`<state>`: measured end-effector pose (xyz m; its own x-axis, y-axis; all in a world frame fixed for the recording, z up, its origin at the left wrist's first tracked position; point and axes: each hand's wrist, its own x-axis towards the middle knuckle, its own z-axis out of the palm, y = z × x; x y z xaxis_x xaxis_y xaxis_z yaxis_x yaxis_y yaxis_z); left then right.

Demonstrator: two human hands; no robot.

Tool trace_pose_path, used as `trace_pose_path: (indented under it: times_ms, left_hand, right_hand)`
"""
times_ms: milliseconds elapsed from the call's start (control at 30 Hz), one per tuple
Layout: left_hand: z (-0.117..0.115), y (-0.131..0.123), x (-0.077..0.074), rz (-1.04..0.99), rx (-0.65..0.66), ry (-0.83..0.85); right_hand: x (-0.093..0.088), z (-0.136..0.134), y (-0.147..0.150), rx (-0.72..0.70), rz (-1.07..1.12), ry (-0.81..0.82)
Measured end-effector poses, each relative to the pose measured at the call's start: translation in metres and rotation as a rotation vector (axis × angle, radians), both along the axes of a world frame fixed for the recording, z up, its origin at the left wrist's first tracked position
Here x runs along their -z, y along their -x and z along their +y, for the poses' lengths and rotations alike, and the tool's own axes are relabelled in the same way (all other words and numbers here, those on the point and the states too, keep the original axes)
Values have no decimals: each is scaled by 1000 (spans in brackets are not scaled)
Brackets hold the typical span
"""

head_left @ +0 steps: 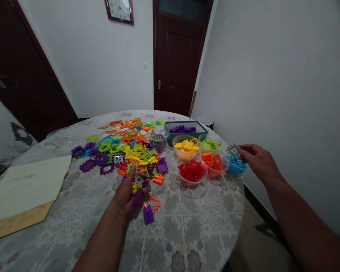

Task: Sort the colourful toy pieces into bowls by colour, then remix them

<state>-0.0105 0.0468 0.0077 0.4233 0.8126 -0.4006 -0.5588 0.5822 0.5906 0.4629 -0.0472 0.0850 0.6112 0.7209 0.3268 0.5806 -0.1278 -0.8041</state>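
Note:
Several plastic building pieces (138,196), purple, yellow and grey, lie gathered in my left hand (127,194), its fingers curled round them. My right hand (256,160) pinches a grey gear-edged piece (233,150) just over the bowl of blue pieces (236,166) at the table's right edge. Close to my left hand, an orange frame piece (153,204) and a purple piece (148,214) rest on the tablecloth. An orange piece (158,180) lies a bit farther off. Beyond it spreads a mixed heap of coloured pieces (133,151).
Clear bowls hold red (191,172), orange (214,162), yellow (187,145), light green (210,144) and grey pieces (158,138). Behind them stands a green box (201,132) with purple pieces inside. A pale board (31,185) lies at the left. A wall (286,75) rises beyond my right hand.

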Motion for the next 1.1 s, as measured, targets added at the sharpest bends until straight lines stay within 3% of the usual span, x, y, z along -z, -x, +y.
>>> trace_pose_path:
  times_ms: [367,533,667,800,900,1000,1100]
  left_hand:
    - [-3,1,-5,-17,1,30]
    - [-3,2,-3,-70,-23,-20]
    - [-5,3,-6,-85,-77,-38]
    - [-6,3,-10,-116,-85,-32]
    - [-7,1,-8,-112,-51,-31]
    - [-6,-2,-3,-77,-55,-62]
    - [-4,-3,3,-49,-82,-69]
  right_hand:
    - [24,3,10,-43,232,-26]
    - [17,19,32,-210,159,75]
    - [8,33,49,-255,149,54]
    - [8,35,71,-269,194,62]
    - [8,38,93,-388,219,92]
    - [-2,60,116,-499,176,92]
    - [-19,104,141,-558,38,101]
